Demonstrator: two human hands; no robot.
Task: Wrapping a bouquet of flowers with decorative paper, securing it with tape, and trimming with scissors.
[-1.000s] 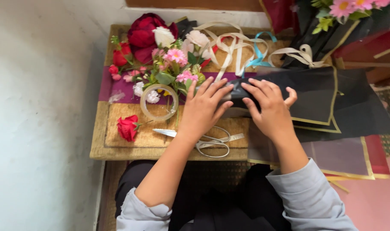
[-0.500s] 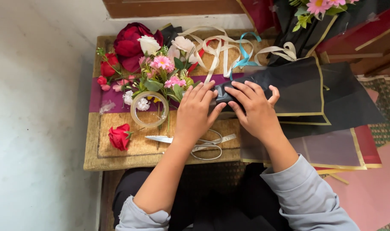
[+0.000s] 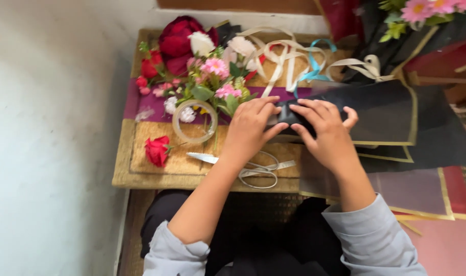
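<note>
Both hands — left hand (image 3: 251, 128), right hand (image 3: 322, 130) — pinch black wrapping paper (image 3: 376, 110) between them.

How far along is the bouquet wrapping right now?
Done: flower bunch gathered on the mat. In hand: left hand and right hand pinch a fold in the black wrapping sheet. Left: the sheet is not around the flowers; ribbons lie loose, tape roll and scissors lie untouched.
</note>
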